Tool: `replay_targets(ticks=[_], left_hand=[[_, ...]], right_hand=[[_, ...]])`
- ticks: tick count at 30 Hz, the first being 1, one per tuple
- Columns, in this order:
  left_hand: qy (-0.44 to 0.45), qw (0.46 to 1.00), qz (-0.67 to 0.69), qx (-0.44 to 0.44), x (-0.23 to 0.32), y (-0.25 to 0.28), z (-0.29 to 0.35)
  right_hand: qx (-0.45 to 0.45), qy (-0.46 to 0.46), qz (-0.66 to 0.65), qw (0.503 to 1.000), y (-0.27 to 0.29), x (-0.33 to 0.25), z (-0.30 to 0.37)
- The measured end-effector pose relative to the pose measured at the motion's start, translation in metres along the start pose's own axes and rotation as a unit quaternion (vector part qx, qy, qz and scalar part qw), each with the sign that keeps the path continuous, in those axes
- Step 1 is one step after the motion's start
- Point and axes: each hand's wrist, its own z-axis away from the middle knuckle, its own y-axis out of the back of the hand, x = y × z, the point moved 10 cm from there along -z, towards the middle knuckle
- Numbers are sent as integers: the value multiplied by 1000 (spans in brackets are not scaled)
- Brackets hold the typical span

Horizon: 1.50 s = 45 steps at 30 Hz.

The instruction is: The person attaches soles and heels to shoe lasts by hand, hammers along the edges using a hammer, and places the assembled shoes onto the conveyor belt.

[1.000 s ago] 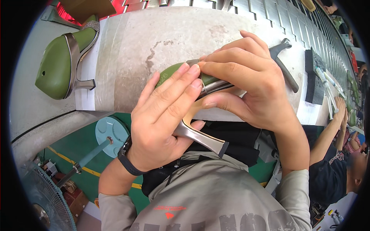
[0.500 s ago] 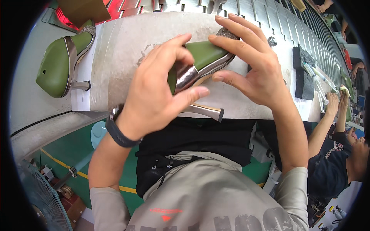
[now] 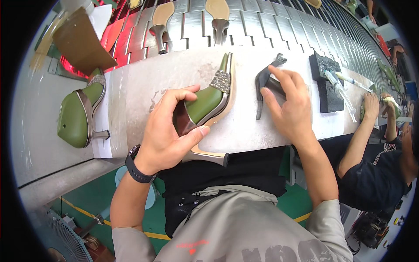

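My left hand (image 3: 163, 126) is closed around a green high-heeled shoe (image 3: 205, 100) with a glittery strap band and a dark metallic strip. Its toe part is under my palm and its slim heel points toward me. To the right, a dark metal hand tool (image 3: 262, 81), like shoemaker's pincers, lies on the worktable (image 3: 144, 78). My right hand (image 3: 290, 102) is over this tool, thumb and forefinger apart at its edges. Part of the tool is hidden under the fingers, so I cannot tell how firmly they touch it.
Another green heeled shoe (image 3: 76, 120) stands at the left. Two heeled soles (image 3: 217, 19) rest on the metal slat conveyor (image 3: 248, 26) beyond the table. A black block (image 3: 327, 83) and syringes (image 3: 342, 89) lie at the right, near a co-worker's hands (image 3: 371, 107).
My right hand has left the shoe and moved to the dark tool. My left hand still holds the shoe, which has turned so its glittery end points away. The view has shifted.
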Motion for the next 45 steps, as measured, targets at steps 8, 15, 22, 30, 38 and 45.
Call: replay_targets(ticks=[8,15,22,30,38,45], left_hand=[[-27,999,-28,-3,26,-18,-44],[-23,999,-40,11,21,-22,-52],[-84,985,-145,-32,32,-26,-57],[-101,983,-152,-35,32,-26,-55],[-67,994,-83,-7,25,-17,-52],[-85,993,-83,21,25,-16,-51]], right_hand=[[-82,1,123,989,-12,9,-8],[-39,-138,-517,844,1,8,-23],[-187,-199,-485,831,-30,-1,-59],[-153,-187,-430,870,-39,3,-73],[-241,-184,-447,842,-32,-12,-61],[-252,-96,-378,885,-16,-36,-48]])
